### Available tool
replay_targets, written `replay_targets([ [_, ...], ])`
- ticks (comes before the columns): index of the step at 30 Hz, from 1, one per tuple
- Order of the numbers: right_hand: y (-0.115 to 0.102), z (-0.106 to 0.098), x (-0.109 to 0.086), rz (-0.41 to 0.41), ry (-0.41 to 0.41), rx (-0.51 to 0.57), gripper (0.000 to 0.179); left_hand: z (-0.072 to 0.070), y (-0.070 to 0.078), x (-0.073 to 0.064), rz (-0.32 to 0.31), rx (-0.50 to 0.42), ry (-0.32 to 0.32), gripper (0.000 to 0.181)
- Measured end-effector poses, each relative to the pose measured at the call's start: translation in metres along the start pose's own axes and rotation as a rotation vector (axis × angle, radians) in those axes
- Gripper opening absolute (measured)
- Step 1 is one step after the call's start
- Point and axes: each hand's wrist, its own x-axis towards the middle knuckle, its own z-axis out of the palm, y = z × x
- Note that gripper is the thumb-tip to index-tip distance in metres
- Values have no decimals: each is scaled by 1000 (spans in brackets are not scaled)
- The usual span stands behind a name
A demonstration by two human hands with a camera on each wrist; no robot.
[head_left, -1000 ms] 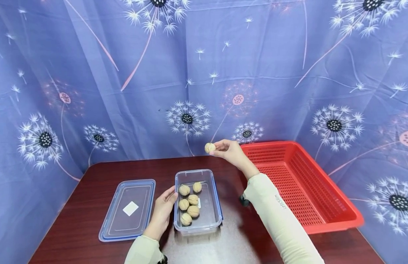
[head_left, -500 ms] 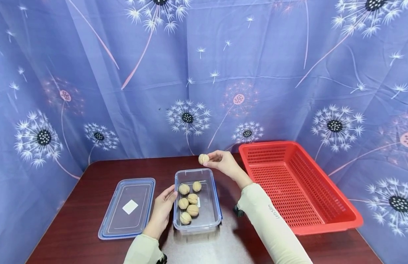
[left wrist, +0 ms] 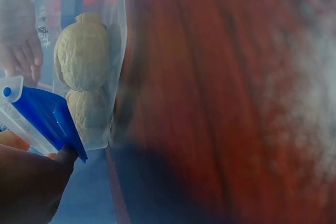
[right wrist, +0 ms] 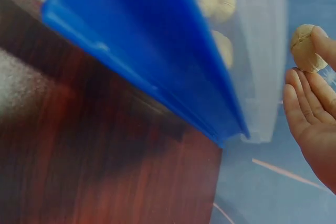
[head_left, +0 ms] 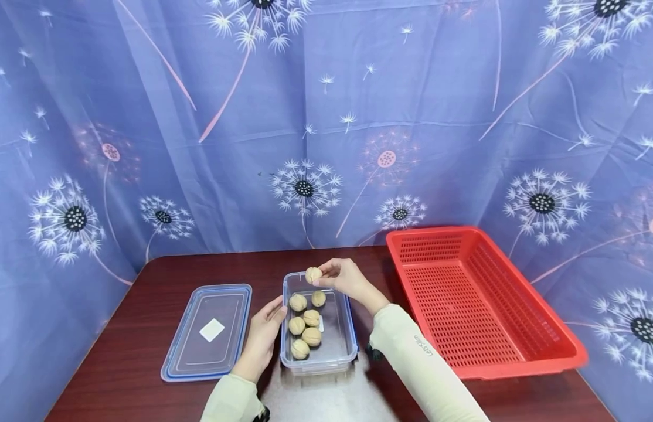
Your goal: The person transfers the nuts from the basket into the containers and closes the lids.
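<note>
My right hand (head_left: 347, 280) pinches a walnut (head_left: 313, 275) between thumb and fingertips, over the far end of a clear plastic food container (head_left: 337, 346). The right wrist view shows that walnut (right wrist: 305, 48) against the thumb, beyond the container's wall. Inside the container, several walnuts (head_left: 312, 336) lie mostly along the left side. My left hand (head_left: 264, 334) holds the container's left side at the rim. In the left wrist view its thumb and a finger are at the blue latch flap (left wrist: 50, 119), which hangs outward; most of that hand is out of frame there.
The container's clear lid with blue edging (head_left: 206, 357) lies on the dark red wooden table (head_left: 131, 357) to the left. A red perforated plastic basket (head_left: 516, 370) stands at the right. Behind the table hangs a blue dandelion-print cloth (head_left: 242, 193).
My right hand has carried the walnut down and to the left, from near the basket's far corner to over the container's far end. My left hand stays at the container's side.
</note>
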Motion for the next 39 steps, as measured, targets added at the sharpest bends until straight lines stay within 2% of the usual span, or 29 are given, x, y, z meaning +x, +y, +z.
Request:
replay_targets([
  [5, 4, 9, 2, -22, -35, -43, 25, -1, 0, 1, -6, 0, -9, 44],
  [9, 7, 16, 2, -8, -40, -63, 25, -2, -1, 0, -10, 2, -16, 45],
  [12, 10, 20, -1, -10, -26, -62, 25, -2, -2, -1, -10, 6, -21, 45],
  [17, 11, 23, -1, -61, 1, -100, 25, -1, -1, 0, -6, 9, -26, 45],
  [22, 8, 30, 3, 19, 1, -169, 24, 0, -1, 1, -2, 9, -23, 45],
  [25, 8, 34, 4, 41, -10, -224, 25, -1, -2, 0, -9, 11, -19, 44],
  [33, 11, 38, 3, -24, -10, -417, 24, -1, -4, 0, -8, 3, -26, 45],
  [36, 11, 37, 2, -42, -25, -405, 26, -2, -3, 1, -1, 2, -23, 45],
  [39, 9, 33, 1, -38, -58, -336, 27, -2, -3, 2, 9, 2, -24, 44],
])
